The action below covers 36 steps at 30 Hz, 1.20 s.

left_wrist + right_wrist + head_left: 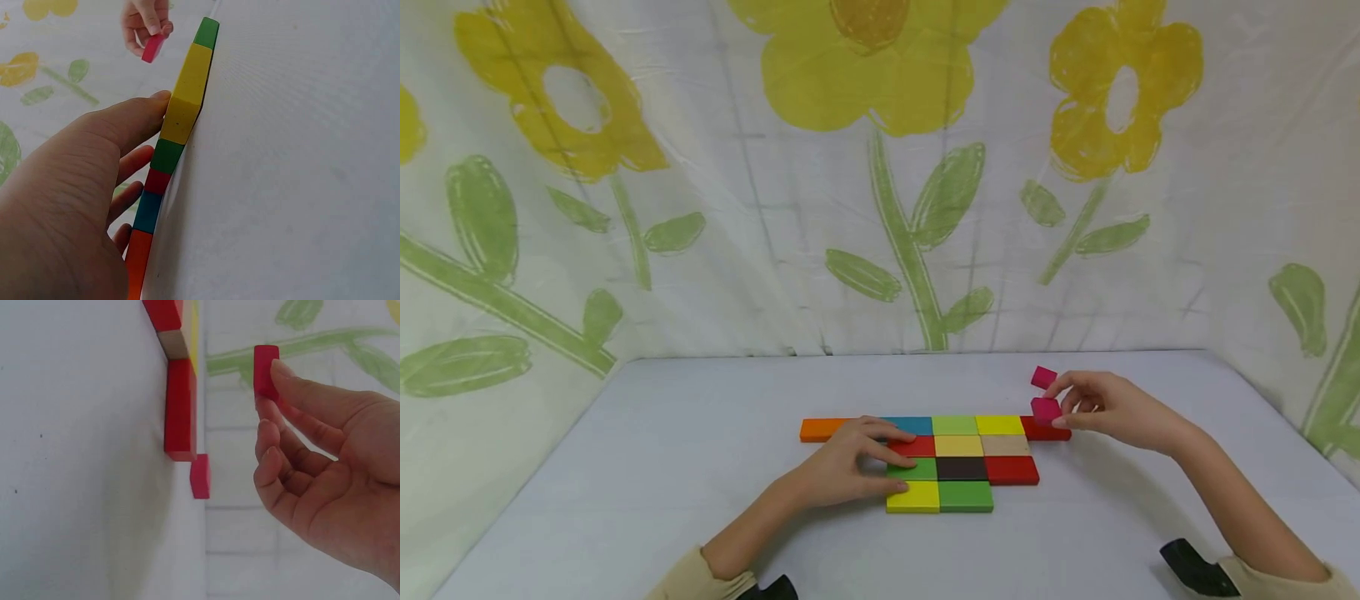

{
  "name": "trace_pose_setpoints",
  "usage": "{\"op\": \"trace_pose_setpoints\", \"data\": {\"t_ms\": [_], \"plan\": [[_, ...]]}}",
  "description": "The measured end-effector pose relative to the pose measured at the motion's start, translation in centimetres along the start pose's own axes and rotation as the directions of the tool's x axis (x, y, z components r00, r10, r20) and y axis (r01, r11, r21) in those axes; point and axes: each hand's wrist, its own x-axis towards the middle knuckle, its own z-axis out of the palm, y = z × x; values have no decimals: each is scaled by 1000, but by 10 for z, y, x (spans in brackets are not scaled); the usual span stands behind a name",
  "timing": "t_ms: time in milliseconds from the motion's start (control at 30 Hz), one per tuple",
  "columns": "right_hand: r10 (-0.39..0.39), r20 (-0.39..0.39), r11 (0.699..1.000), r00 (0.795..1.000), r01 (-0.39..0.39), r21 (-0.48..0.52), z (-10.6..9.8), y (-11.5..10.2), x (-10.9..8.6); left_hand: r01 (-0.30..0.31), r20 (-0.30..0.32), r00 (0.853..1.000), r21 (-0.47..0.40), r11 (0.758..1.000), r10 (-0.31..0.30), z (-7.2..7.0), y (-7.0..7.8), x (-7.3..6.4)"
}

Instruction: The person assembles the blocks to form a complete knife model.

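Flat coloured blocks lie edge to edge in rows on the table. My left hand (842, 467) rests at their left side, fingertips on the red block (917, 447) and the green block (921, 471), thumb by the front yellow block (913, 498). In the left wrist view its fingers reach along the blocks' edge. My right hand (1112, 412) pinches a small pink block (1045, 410) between thumb and fingers, raised near the dark red block (1054, 434) that ends the back row. A second pink block (1043, 377) lies just behind, apart from the rows.
The back row runs from an orange block (823, 430) on the left past blue, light green and yellow blocks. A black block (962, 468) sits mid-layout. A white table (662, 500) meets a flower-printed curtain (760, 292) at its far edge.
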Motion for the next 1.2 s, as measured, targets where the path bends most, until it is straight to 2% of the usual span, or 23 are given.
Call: {"op": "trace_pose_setpoints", "data": {"t_ms": [467, 700, 1200], "plan": [[8, 22, 1000, 1000, -8, -9, 8, 9, -6, 8, 5, 1000, 6, 1000, -8, 1, -1, 0], [-45, 58, 999, 997, 44, 18, 13, 13, -5, 5, 1, 1000, -2, 1000, -5, 0, 0, 0], [-70, 90, 997, 993, 67, 42, 20, 19, -1, 17, 0, 1000, -6, 1000, -17, -1, 2, 0]]}}
